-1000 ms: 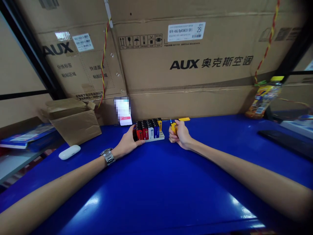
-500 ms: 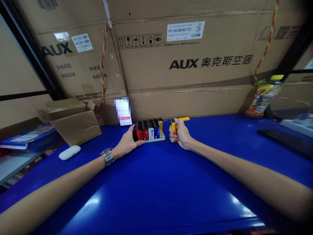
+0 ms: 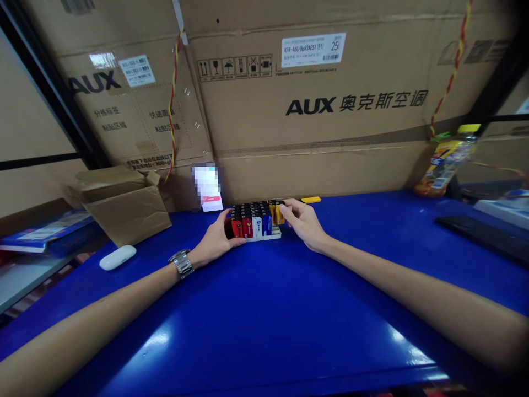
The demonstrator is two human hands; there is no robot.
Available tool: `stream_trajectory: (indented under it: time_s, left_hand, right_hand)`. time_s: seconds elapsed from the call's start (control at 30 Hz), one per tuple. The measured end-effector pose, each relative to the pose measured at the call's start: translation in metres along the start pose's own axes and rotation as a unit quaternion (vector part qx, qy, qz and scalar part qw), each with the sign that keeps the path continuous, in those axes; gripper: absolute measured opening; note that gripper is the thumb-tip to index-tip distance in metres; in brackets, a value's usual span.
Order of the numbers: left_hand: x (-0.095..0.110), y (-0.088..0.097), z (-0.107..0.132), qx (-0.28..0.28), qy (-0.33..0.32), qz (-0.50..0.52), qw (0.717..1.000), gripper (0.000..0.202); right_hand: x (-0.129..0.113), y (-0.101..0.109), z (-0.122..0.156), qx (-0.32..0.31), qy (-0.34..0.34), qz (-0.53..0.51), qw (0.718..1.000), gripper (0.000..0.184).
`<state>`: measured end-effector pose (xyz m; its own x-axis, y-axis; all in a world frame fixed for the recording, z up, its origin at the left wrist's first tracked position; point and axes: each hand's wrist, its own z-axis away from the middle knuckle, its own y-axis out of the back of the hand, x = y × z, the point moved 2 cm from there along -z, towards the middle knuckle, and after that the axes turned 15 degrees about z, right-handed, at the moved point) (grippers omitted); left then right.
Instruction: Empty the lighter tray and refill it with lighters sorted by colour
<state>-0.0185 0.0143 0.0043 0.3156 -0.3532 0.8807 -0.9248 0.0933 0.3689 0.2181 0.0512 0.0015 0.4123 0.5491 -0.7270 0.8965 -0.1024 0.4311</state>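
Observation:
A pale tray [image 3: 264, 238] stands near the back of the blue table, packed with upright black-topped lighters [image 3: 257, 225] in red, white, blue and yellow rows. My left hand [image 3: 219, 234] grips the tray's left end, its thumb along the front edge and fingers behind. At the right end my right hand [image 3: 303, 220] pinches a yellow lighter [image 3: 280, 214] upright at the tray, beside another yellow one. Whether its base rests in a slot I cannot tell. A long yellow object [image 3: 311, 199] lies just behind my right hand, partly hidden.
Cardboard panels [image 3: 248, 121] wall off the back. A lit phone [image 3: 208, 187] leans there, beside an open carton [image 3: 128, 209]. A white earphone case [image 3: 118, 257] lies at left. At right are a drink bottle [image 3: 448, 160] and a dark flat object [image 3: 481, 237].
My right hand has moved left with the yellow lighter, from beside the tray to its right end. The left hand keeps its grip; the tray has shifted very slightly right.

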Motion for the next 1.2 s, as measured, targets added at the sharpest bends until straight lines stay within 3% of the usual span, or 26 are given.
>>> stream_trajectory:
  time_s: [0.13, 0.3, 0.4, 0.57, 0.63, 0.73, 0.8, 0.93, 1.07, 1.2]
  left_hand:
    - [-0.001, -0.001, 0.0, -0.008, -0.005, 0.003, 1.0, 0.088]
    - [-0.002, -0.001, 0.0, -0.009, -0.014, 0.011, 1.0, 0.087]
    - [-0.001, -0.001, 0.0, -0.006, -0.008, 0.004, 1.0, 0.087]
    - [0.0, 0.001, 0.001, 0.029, 0.023, 0.026, 0.999, 0.093]
    - [-0.002, 0.003, 0.001, 0.044, 0.032, 0.04, 0.998, 0.096]
    - [-0.006, 0.006, 0.0, 0.078, 0.035, 0.044, 0.995, 0.096]
    - [-0.008, 0.008, 0.0, 0.099, 0.031, 0.038, 0.994, 0.093]
    - [-0.009, 0.009, -0.001, 0.102, 0.025, 0.041, 0.994, 0.088]
    - [-0.005, 0.008, -0.001, 0.093, 0.032, 0.042, 0.994, 0.087]
    - [0.0, 0.007, 0.001, 0.083, 0.039, 0.027, 0.995, 0.087]
  right_hand:
    - [0.001, -0.002, 0.0, -0.044, 0.007, 0.001, 0.999, 0.023]
    - [-0.003, 0.006, -0.003, -0.072, 0.072, 0.14, 0.985, 0.029]
    - [-0.002, 0.011, -0.005, -0.062, 0.105, 0.212, 0.97, 0.037]
    - [0.013, 0.018, -0.013, -0.001, 0.085, 0.243, 0.966, 0.048]
    - [0.021, 0.017, -0.021, -0.006, 0.113, 0.301, 0.947, 0.041]
    - [0.031, 0.01, -0.039, -0.07, 0.174, 0.416, 0.89, 0.029]
    - [0.035, 0.0, -0.053, -0.112, 0.188, 0.47, 0.855, 0.034]
    - [0.031, -0.027, -0.077, -0.205, 0.173, 0.519, 0.811, 0.04]
    - [0.026, -0.04, -0.081, -0.229, 0.161, 0.534, 0.798, 0.029]
    - [0.029, -0.021, -0.064, -0.201, 0.17, 0.539, 0.8, 0.027]
